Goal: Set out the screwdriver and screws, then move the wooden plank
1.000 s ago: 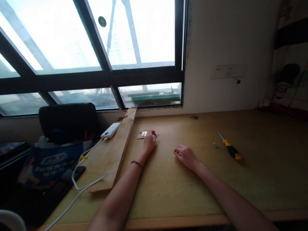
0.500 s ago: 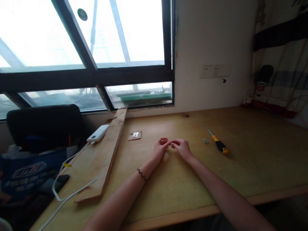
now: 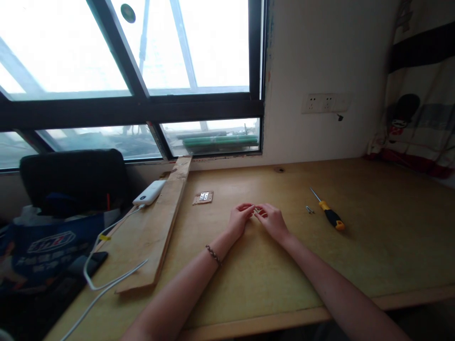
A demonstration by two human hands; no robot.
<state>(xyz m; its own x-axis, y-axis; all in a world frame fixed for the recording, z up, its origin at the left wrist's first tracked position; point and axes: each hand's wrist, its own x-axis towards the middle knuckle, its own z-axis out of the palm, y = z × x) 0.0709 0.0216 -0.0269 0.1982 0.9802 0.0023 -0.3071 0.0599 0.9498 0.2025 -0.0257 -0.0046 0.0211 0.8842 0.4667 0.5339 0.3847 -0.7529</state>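
Observation:
My left hand (image 3: pixel 241 221), with a braided bracelet on its wrist, is held over the middle of the table, its thumb and fingers pinched. Facing it, my right hand (image 3: pixel 273 221) is also pinched, and the fingertips of both nearly meet. Between them shows a small light piece (image 3: pixel 256 211), too tiny to name, at the right fingertips. Whether the left fingers grip it too is hidden. Right of my hands lie a few small screws (image 3: pixel 310 210) and a yellow-and-black screwdriver (image 3: pixel 332 215). Beyond my left hand, a metal hinge (image 3: pixel 204 196) rests on a brown scrap of card (image 3: pixel 196 200).
A long wooden board (image 3: pixel 156 237) lies along the left of the wooden table (image 3: pixel 384 246), bearing a white power bank (image 3: pixel 149 192) with a white cable (image 3: pixel 93 284). Behind stand a window and a wall with sockets (image 3: pixel 326 103); a black chair (image 3: pixel 74 175) is at left.
The whole view has shifted slightly, so things appear a little further right. My fingertips have turned a little, and the small light piece between them shows more clearly.

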